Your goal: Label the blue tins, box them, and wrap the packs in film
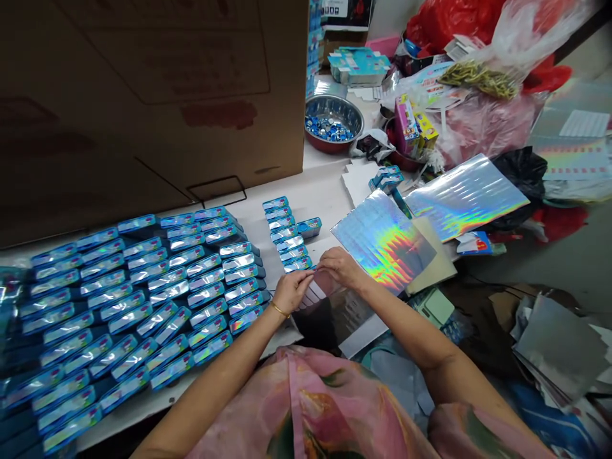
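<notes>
My left hand (291,292), with a bangle on the wrist, has its fingertips pinched together near the table's front edge. Fingertip to fingertip with it is my right hand (340,266), also closed in a pinch. Whatever lies between the fingers is too small to make out. Just beyond them runs a column of small blue boxes (287,233) with shiny label strips. One more blue box (308,227) lies to the right of that column. A shiny rainbow sheet of stickers (377,236) lies beside my right hand.
Many blue boxes (162,274) stand in rows at left, before a large cardboard carton (191,146). A metal bowl (352,115) holds small blue and silver pieces. Another shiny sheet (471,197), plastic bags (492,124) and small cartons (358,67) crowd the right and back.
</notes>
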Available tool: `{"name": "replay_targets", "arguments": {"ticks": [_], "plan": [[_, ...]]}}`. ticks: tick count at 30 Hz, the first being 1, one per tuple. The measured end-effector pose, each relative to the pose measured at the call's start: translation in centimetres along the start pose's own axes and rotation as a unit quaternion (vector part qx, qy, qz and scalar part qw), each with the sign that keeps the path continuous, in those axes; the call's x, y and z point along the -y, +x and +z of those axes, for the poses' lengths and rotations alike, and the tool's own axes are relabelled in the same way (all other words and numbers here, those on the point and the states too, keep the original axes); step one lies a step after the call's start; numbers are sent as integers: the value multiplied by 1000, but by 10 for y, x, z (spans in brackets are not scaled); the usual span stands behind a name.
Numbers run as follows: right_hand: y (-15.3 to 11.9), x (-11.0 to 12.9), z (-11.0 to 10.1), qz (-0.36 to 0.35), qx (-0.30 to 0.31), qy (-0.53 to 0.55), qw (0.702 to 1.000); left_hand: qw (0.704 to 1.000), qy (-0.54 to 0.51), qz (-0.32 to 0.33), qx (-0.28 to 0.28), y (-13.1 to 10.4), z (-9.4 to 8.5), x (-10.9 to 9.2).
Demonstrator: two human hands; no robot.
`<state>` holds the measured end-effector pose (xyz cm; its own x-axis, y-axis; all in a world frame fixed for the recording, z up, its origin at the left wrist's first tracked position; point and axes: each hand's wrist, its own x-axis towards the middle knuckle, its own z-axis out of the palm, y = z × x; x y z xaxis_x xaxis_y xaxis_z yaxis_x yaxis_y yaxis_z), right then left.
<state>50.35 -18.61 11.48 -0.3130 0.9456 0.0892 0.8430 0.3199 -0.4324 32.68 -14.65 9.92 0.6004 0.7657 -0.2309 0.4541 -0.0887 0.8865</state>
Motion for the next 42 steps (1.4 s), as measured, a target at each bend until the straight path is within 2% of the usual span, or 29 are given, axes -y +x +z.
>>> {"name": "replay_targets", "arguments": {"ticks": [3,6,10,12,15,17,18,20,23,26,28,31,34,36,39,42], "plan": [[-3,5,-4,-56,-17,-25,998,999,-40,-32,2,4,-3,-4],[-11,7,-3,-98,-57,-30,993,990,-124,-65,30,7,-6,-8],[-27,8,2,-98,-106,0,990,956,-252,-133,65,7,-2,-13],[-34,10,1,-88,-111,8,990,947,-274,-147,76,11,2,-12],[-40,15,-11,-39,-124,26,991,976,-184,-104,46,25,6,-8],[-39,18,-25,21,-146,61,987,998,-50,-42,9,38,6,-3],[-36,19,-33,53,-158,90,982,1000,24,-16,-1,44,5,-1],[-24,15,-45,110,-173,161,965,991,137,12,-3,55,3,4],[2,3,-51,179,-190,261,930,978,206,36,-8,67,-1,8],[23,-9,-45,223,-224,347,883,962,258,50,-75,81,-8,7],[28,-12,-41,236,-259,386,853,945,307,45,-106,96,-12,5],[23,-12,-41,255,-297,417,820,920,381,45,-78,121,-16,-1],[18,-13,-44,290,-318,443,787,906,420,39,-38,140,-11,-6],[20,-16,-45,311,-331,458,764,909,412,41,-35,147,-4,-9],[28,-24,-42,345,-345,479,729,932,358,45,-39,150,4,-11],[40,-30,-34,383,-350,485,704,959,269,42,-76,146,-1,-6]]}}
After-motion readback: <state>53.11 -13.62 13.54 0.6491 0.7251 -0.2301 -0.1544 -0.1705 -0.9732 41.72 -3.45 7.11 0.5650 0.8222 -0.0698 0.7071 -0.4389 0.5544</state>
